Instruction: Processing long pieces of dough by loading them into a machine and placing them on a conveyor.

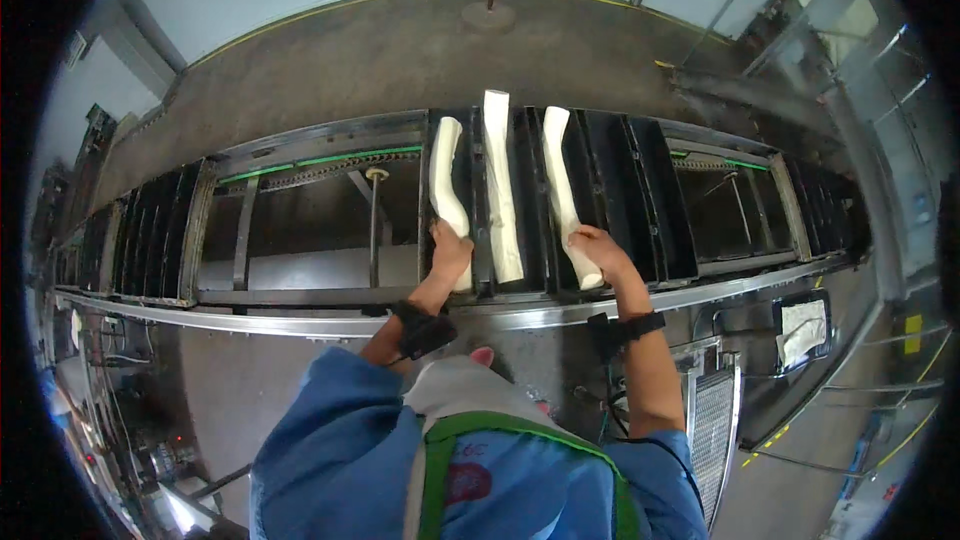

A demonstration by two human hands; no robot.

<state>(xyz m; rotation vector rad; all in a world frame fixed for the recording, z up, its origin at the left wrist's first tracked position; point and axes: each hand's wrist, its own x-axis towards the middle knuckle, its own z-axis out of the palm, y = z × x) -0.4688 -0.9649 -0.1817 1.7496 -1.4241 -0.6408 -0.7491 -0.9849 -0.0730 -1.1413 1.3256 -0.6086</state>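
Three long, pale, slightly bent pieces, perhaps peeled wood, lie lengthwise away from me on the black slats (615,187) of a conveyor. Around the near part of the left pale piece (445,172) my left hand (451,249) is closed. The middle pale piece (501,187) lies untouched between my hands, its far end reaching past the conveyor's far edge. My right hand (600,249) grips the right pale piece (559,172) near its close end, with thumb and fingers at its right side. Both wrists wear black straps with devices.
A metal rail (315,325) runs along the conveyor's near side. Open frame sections with a chain (330,172) and green strips flank the slats. At right stand a mesh-topped metal frame (712,420) and a black tray (802,334) with a pale cloth. A pole on a round base (489,16) stands beyond.
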